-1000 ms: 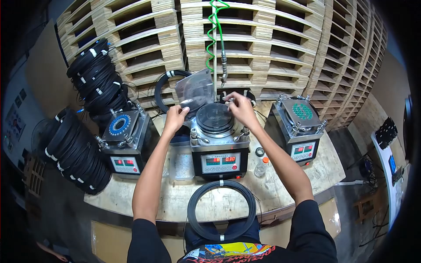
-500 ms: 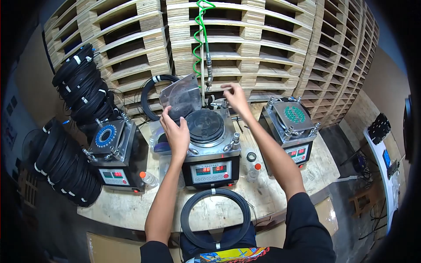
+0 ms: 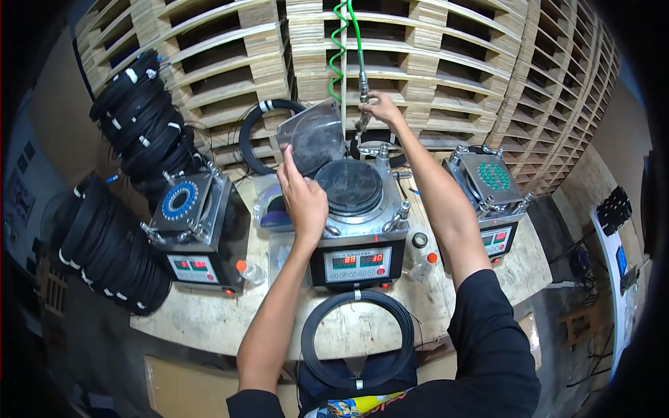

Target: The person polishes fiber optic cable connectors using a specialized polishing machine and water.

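The middle polishing machine (image 3: 358,268) stands in front of me with its round dark pad (image 3: 348,185) uncovered. A metal plate (image 3: 312,136) is tilted up behind the pad's left side. My left hand (image 3: 305,202) is open, fingers stretched upward, right at the plate's lower left edge and beside the pad. Above the back of the machine, my right hand (image 3: 385,109) closes its fingers around an air gun (image 3: 364,115) that hangs on a green coiled hose (image 3: 356,35). The gun's nozzle points down toward the rear of the machine.
Similar machines stand left (image 3: 190,237) and right (image 3: 491,191), one with a blue ring of connectors, one with green ones. A black cable coil (image 3: 311,341) lies at the table's front edge. Bottles (image 3: 254,273) with orange caps flank the middle machine. Cable stacks (image 3: 104,254) and wooden pallets (image 3: 446,63) surround the table.
My right hand has moved up to the air gun and taken hold of it. My left hand stays by the tilted plate, its fingers straighter. The whole view has shifted slightly.
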A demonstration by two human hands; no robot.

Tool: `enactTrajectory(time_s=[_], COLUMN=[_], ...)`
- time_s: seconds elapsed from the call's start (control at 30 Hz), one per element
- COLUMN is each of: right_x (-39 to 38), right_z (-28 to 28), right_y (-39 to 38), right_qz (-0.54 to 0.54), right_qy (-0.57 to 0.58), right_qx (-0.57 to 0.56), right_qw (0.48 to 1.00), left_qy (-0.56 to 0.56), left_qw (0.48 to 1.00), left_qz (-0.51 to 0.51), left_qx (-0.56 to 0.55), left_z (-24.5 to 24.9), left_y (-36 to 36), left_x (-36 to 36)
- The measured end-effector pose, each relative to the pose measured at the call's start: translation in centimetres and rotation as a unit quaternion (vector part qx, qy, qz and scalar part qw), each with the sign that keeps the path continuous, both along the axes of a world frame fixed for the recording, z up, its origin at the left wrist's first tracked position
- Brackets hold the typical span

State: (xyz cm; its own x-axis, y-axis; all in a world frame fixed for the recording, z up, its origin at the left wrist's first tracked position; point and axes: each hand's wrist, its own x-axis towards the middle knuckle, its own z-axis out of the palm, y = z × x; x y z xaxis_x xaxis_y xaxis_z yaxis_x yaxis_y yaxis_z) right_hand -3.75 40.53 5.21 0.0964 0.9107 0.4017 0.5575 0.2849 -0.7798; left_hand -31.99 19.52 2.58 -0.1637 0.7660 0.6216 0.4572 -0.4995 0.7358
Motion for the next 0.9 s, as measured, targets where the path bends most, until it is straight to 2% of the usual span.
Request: enactTrajectory(time_s=[0.03, 0.1, 0.13, 0.17, 0.23, 0.27, 0.37, 0.4, 0.43, 0.53, 0.6, 0.7, 0.77, 0.83, 0.9], right_x=[-0.3, -0.7, -1.3, -2.1, -3.6, -3.6, -5.8, -6.0, -6.2, -8.2, -9.7, -9.8, -9.4, -9.0, -9.3], right_z=[-0.1, 1.9, 2.8, 3.2, 4.1, 4.0, 5.0, 4.7, 4.8, 4.9, 5.3, 4.3, 3.6, 3.0, 2.7], right_y=[-0.1, -3.3, -5.1, -6.8, -10.1, -11.0, -17.5, -18.4, -19.8, -23.3, -24.6, -23.5, -23.0, -22.5, -22.9], right_qz=[0.035, -0.007, 0.008, 0.021, 0.060, 0.019, 0.047, 0.063, 0.082, 0.063, 0.070, 0.060, 0.040, 0.008, 0.012], right_qy=[0.040, -0.067, -0.029, 0.005, 0.150, 0.128, 0.140, 0.103, 0.019, -0.008, 0.229, 0.222, 0.181, 0.094, 0.123], right_qx=[0.032, 0.080, 0.092, 0.150, 0.120, 0.106, 0.119, 0.129, 0.136, 0.162, 0.056, 0.110, 0.137, 0.147, 0.144], right_qw=[0.998, 0.994, 0.995, 0.988, 0.979, 0.986, 0.982, 0.984, 0.987, 0.985, 0.969, 0.967, 0.973, 0.985, 0.982], left_qy=[-0.003, -0.012, -0.017, -0.021, -0.020, -0.026, -0.018, -0.027, -0.028, -0.018, -0.030, -0.033, -0.035, -0.037, -0.063], left_qw=[1.000, 1.000, 0.999, 0.999, 1.000, 0.999, 1.000, 0.999, 0.999, 1.000, 0.999, 0.999, 0.999, 0.999, 0.997], left_qz=[0.002, 0.000, 0.010, 0.005, 0.006, 0.009, 0.019, 0.015, 0.014, 0.016, 0.012, 0.010, 0.009, 0.008, 0.011], left_qx=[-0.006, -0.023, -0.029, -0.031, -0.003, -0.022, -0.014, -0.029, -0.028, -0.019, -0.006, 0.022, 0.028, 0.035, 0.052], left_z=[0.0, 0.3, 0.3, 0.1, -0.1, -0.1, -0.4, -0.2, -0.2, -0.2, -0.3, -0.5, -0.7, -0.7, -0.7], left_y=[-0.1, -0.3, -0.2, 0.0, 0.0, -0.1, 0.0, -0.1, -0.2, -0.3, -0.4, -0.2, 0.0, 0.2, 0.3], left_x=[0.0, 0.0, 0.1, 0.1, 0.0, 0.1, 0.0, 0.1, 0.1, 0.0, 0.0, 0.0, -0.1, -0.1, 0.0])
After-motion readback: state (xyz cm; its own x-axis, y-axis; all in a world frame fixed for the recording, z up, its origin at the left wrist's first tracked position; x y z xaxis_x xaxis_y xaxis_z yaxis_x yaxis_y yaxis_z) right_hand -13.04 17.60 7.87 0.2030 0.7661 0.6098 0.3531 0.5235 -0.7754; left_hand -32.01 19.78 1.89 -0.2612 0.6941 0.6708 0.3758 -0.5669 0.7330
